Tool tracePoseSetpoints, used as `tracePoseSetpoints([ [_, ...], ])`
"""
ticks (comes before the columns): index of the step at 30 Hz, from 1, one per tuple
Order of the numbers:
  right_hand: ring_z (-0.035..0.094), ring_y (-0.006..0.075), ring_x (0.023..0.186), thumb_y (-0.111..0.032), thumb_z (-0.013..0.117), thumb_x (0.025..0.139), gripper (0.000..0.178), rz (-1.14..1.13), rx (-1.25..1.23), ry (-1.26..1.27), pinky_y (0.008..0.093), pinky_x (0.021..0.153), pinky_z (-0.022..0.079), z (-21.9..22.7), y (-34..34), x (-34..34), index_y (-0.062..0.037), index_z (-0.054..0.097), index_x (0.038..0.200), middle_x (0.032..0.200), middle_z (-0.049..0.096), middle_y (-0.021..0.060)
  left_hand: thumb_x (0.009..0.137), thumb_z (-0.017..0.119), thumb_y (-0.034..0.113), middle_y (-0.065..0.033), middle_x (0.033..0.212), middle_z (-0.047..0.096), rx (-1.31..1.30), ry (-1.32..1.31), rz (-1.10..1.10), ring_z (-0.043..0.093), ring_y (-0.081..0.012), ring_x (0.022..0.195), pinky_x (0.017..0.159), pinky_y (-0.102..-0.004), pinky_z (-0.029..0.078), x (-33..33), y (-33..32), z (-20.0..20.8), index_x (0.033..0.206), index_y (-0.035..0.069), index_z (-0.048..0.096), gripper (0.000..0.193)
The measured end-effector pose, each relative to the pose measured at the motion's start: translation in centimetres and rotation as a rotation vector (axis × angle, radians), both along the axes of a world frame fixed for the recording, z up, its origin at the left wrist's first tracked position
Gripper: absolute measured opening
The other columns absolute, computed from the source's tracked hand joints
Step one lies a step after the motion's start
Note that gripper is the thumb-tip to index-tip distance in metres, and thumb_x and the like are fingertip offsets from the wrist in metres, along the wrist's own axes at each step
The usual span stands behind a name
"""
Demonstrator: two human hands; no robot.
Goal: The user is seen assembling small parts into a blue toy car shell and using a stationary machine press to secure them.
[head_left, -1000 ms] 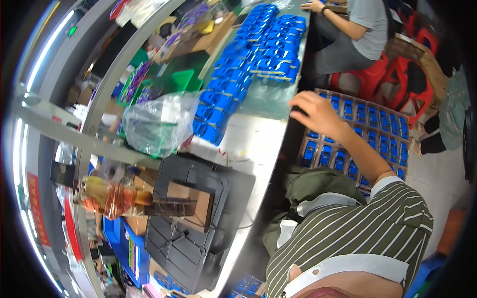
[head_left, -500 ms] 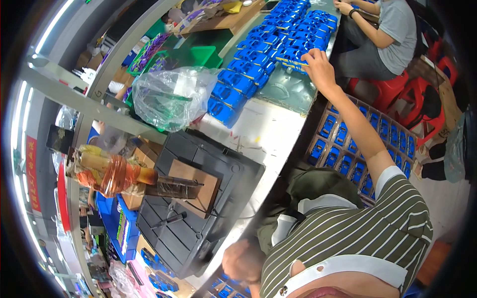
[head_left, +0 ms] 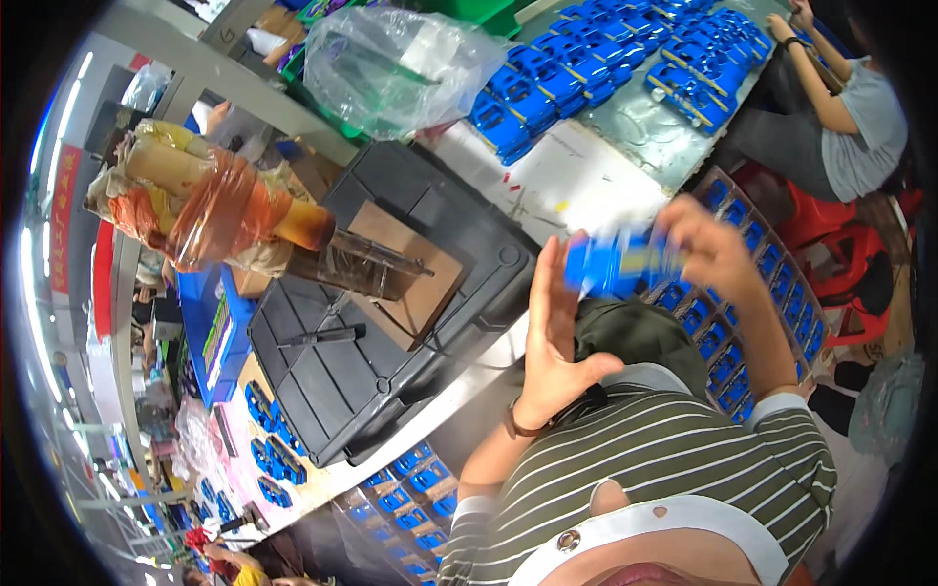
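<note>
A blue toy car body (head_left: 608,266), smeared by motion, is held in the fingers of my right hand (head_left: 721,252) in front of my chest. Beside its left end is my left hand (head_left: 557,356), open, with fingers stretched up and thumb apart; whether it touches the car cannot be made out. Beyond my hands, rows of similar blue car bodies (head_left: 513,103) stand close together on the table (head_left: 606,181). To the left, a tape-wrapped tool with metal prongs (head_left: 230,220) reaches over a brown wooden block (head_left: 430,298) on a black plastic crate (head_left: 376,376).
A clear plastic bag (head_left: 386,73) lies behind the crate near a green bin (head_left: 489,15). Compartment trays of blue cars (head_left: 777,283) are at the right and lower left. A co-worker (head_left: 860,127) sits at the far right near red stools (head_left: 860,264). A blue bin (head_left: 220,332) is left.
My right hand has drawn back from the far rows with a blue car body. My left hand has come up from the lower edge to beside it. The view has shifted.
</note>
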State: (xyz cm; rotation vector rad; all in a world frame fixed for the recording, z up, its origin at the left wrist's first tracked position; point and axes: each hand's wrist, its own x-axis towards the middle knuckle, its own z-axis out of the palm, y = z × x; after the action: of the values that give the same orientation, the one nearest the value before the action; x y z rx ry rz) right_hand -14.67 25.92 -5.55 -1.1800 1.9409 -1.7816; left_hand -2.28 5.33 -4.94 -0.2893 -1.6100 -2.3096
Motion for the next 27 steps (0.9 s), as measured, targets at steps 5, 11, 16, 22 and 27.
tracePoseSetpoints([
  [5, 0.055, 0.0183, 0.095, -0.009, 0.068, 0.078, 0.019, 0.351, -0.025, -0.293, 0.03, 0.086, 0.042, -0.2, -4.8, 3.5, -0.0031, 0.06, 0.094, 0.102, 0.058, 0.0083, 0.068, 0.08, 0.031, -0.019, 0.105, 0.055, 0.112, 0.291, 0.075, 0.058, -0.0318, 0.097, 0.093, -0.0475, 0.042, 1.0, -1.0, -1.8, 0.11, 0.003, 0.046, 0.061],
  [11, 0.06, 0.0266, 0.077, -0.008, 0.06, 0.081, 0.009, -0.223, 0.155, 0.601, 0.0336, 0.064, 0.047, -2.6, -12.6, -6.3, -0.004, 0.063, 0.089, 0.085, 0.06, 0.0098, 0.07, 0.078, 0.01, -0.0185, 0.099, 0.055, 0.054, 0.062, 0.197, 0.058, -0.0282, 0.092, 0.08, -0.0393, 0.05, 2.9, -1.8, 0.4, 0.103, 0.0, 0.047, 0.046],
  [16, 0.059, 0.031, 0.077, -0.011, 0.062, 0.079, 0.01, -0.176, 0.403, 0.734, 0.0407, 0.067, 0.047, -3.3, -16.9, -8.3, -0.007, 0.062, 0.088, 0.083, 0.058, 0.0105, 0.065, 0.081, 0.007, -0.0183, 0.099, 0.057, -0.143, 0.011, 0.177, 0.059, -0.0252, 0.091, 0.078, -0.0357, 0.049, 4.0, -2.6, 0.9, 0.102, 0.0, 0.05, 0.048],
  [22, 0.06, 0.0312, 0.076, -0.012, 0.062, 0.078, 0.011, -0.11, 0.518, 0.618, 0.0387, 0.068, 0.049, -4.3, -17.9, -8.8, -0.0039, 0.06, 0.085, 0.086, 0.061, 0.0131, 0.068, 0.081, 0.015, -0.0165, 0.094, 0.057, -0.151, -0.091, 0.242, 0.06, -0.0251, 0.087, 0.076, -0.0363, 0.051, 4.1, -2.5, 1.1, 0.099, 0.0, 0.049, 0.047],
  [27, 0.063, 0.018, 0.076, -0.014, 0.061, 0.085, 0.018, 0.08, 0.097, -0.292, 0.0277, 0.071, 0.051, -1.2, -15.0, -7.8, 0.0007, 0.062, 0.095, 0.09, 0.066, 0.011, 0.066, 0.081, 0.012, -0.0155, 0.095, 0.058, -0.11, -0.169, 0.274, 0.06, -0.0235, 0.086, 0.077, -0.0341, 0.05, 4.0, -2.3, 1.7, 0.098, 0.001, 0.05, 0.046],
])
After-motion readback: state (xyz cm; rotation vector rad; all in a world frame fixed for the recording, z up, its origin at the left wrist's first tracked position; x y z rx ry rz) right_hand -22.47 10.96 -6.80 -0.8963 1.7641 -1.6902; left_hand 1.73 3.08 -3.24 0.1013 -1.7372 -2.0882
